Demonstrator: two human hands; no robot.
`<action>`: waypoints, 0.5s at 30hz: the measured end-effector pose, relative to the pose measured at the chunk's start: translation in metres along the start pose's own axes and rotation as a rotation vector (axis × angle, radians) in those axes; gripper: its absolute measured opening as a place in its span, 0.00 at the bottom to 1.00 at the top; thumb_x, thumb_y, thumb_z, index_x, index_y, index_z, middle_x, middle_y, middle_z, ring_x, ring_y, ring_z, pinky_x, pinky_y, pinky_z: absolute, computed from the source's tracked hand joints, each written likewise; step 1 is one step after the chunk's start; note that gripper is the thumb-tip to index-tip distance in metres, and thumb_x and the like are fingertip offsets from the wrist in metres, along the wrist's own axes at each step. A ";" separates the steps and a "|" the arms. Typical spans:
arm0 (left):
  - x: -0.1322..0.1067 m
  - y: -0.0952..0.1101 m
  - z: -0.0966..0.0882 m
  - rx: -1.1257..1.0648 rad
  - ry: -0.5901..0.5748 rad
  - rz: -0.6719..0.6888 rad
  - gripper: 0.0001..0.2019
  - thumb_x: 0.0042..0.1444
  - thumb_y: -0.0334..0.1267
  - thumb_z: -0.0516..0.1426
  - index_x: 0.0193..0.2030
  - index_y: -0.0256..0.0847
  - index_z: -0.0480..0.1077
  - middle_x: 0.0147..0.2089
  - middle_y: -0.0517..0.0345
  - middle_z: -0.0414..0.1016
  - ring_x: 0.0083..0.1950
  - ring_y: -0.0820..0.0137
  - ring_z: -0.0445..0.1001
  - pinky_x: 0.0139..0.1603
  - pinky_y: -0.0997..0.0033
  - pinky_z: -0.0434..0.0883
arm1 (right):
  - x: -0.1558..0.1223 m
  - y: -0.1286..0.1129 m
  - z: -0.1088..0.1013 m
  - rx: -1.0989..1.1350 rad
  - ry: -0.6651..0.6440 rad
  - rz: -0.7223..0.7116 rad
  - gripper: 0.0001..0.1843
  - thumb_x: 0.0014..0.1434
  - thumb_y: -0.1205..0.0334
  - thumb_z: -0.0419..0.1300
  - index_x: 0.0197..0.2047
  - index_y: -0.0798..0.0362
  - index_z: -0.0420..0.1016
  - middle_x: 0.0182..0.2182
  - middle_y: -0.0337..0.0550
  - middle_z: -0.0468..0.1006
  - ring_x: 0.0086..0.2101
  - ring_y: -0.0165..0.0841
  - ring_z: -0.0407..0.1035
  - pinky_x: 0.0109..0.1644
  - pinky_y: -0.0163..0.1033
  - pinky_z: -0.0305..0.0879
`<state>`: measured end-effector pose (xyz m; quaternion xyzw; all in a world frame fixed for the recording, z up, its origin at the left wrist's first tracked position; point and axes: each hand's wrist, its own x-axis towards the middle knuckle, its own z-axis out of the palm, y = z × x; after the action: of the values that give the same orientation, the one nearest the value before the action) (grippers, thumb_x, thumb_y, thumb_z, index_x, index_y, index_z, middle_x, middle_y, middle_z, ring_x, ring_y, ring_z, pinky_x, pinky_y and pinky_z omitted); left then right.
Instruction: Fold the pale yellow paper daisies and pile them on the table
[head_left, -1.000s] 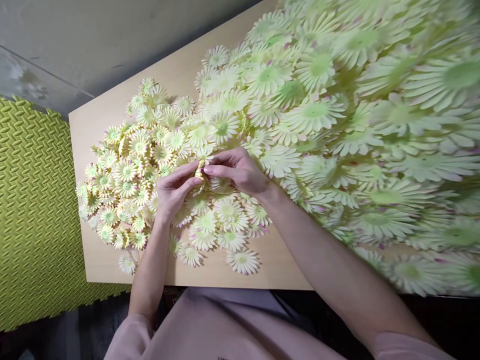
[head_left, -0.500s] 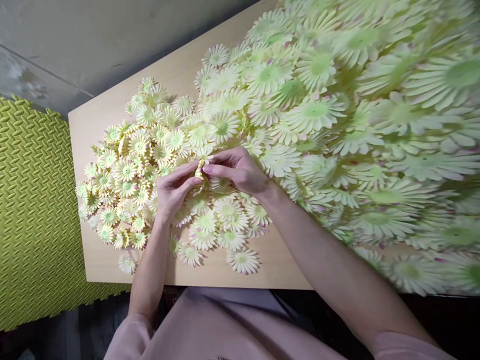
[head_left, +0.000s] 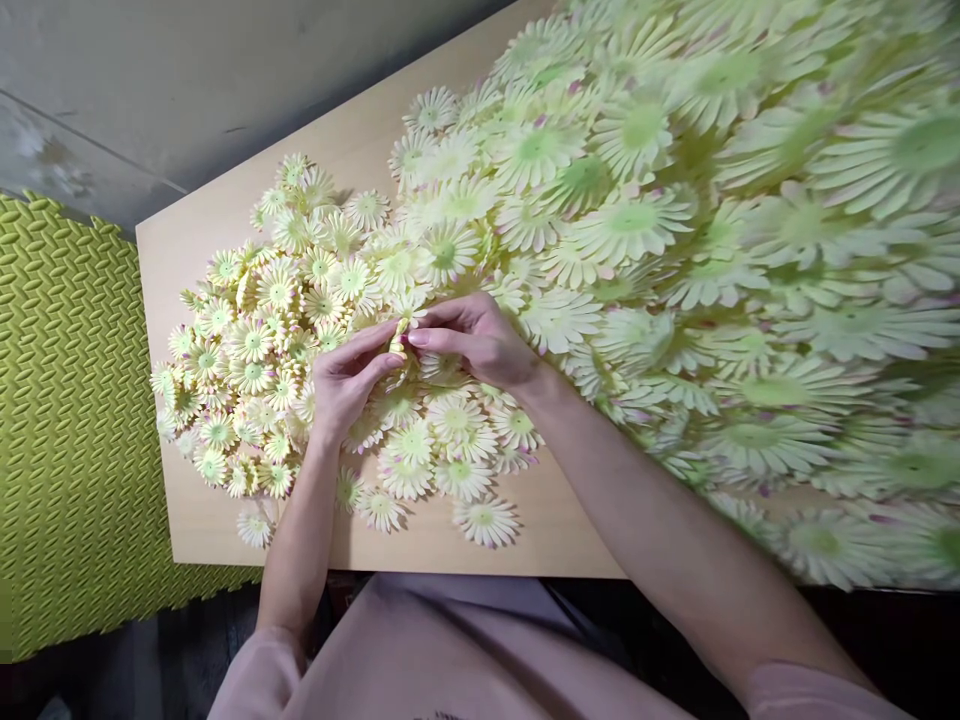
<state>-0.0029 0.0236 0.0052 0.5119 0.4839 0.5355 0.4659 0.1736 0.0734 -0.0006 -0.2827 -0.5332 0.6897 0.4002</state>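
Between my two hands is a small pale-yellow artificial flower (head_left: 399,338), seen edge-on and partly covered by fingers. My left hand (head_left: 346,382) pinches it from the left with thumb and fingertips. From the right, my right hand (head_left: 480,342) grips its other side, thumb and index fingertip closed together. Loose cream daisy-like flower heads (head_left: 411,445) with green centres and pink petal tips lie under and in front of both hands. To the left of my left hand sits a heap of smaller, fuller flower heads (head_left: 253,345).
A big pile of flat petal layers (head_left: 630,225) spreads over the right side of the wooden table (head_left: 217,212). A yellow-green textured foam mat (head_left: 71,420) stands along the left edge. Behind the table rises a grey wall (head_left: 247,70).
Almost nothing differs. The right thumb and fingertip have shifted very slightly at the flower; both hands stay in the same place.
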 end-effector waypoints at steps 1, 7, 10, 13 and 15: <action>0.000 0.000 0.000 0.001 -0.004 0.002 0.14 0.48 0.37 0.69 0.43 0.53 0.81 0.49 0.57 0.83 0.54 0.63 0.80 0.61 0.55 0.75 | 0.000 0.000 0.000 -0.001 0.004 0.001 0.17 0.54 0.51 0.68 0.23 0.54 0.76 0.20 0.36 0.69 0.22 0.27 0.61 0.26 0.35 0.58; 0.000 -0.003 -0.002 0.010 -0.029 0.026 0.15 0.49 0.36 0.69 0.45 0.53 0.81 0.50 0.58 0.83 0.54 0.64 0.79 0.61 0.57 0.75 | 0.000 -0.002 0.002 -0.005 0.042 0.010 0.17 0.51 0.51 0.70 0.22 0.54 0.75 0.19 0.36 0.69 0.22 0.27 0.62 0.25 0.35 0.57; 0.000 -0.003 -0.002 0.011 -0.025 0.012 0.15 0.49 0.37 0.69 0.45 0.53 0.81 0.50 0.58 0.83 0.54 0.63 0.79 0.61 0.56 0.74 | -0.001 -0.002 0.003 -0.003 0.041 0.010 0.17 0.51 0.51 0.71 0.23 0.54 0.75 0.19 0.36 0.69 0.22 0.27 0.62 0.25 0.35 0.57; 0.000 -0.003 -0.001 0.003 -0.021 0.001 0.15 0.48 0.38 0.69 0.44 0.53 0.81 0.50 0.57 0.83 0.54 0.63 0.79 0.61 0.56 0.74 | -0.001 -0.001 0.002 -0.004 0.045 0.010 0.17 0.51 0.51 0.70 0.23 0.54 0.75 0.19 0.36 0.69 0.22 0.27 0.61 0.25 0.35 0.57; 0.000 -0.002 -0.001 -0.006 -0.013 -0.009 0.14 0.48 0.38 0.69 0.44 0.53 0.81 0.49 0.57 0.83 0.54 0.63 0.79 0.61 0.55 0.74 | -0.001 -0.001 0.002 -0.003 0.040 0.010 0.17 0.52 0.51 0.70 0.23 0.54 0.75 0.19 0.36 0.69 0.22 0.27 0.61 0.25 0.35 0.57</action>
<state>-0.0038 0.0238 0.0031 0.5117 0.4816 0.5317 0.4728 0.1727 0.0720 0.0008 -0.2995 -0.5246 0.6852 0.4070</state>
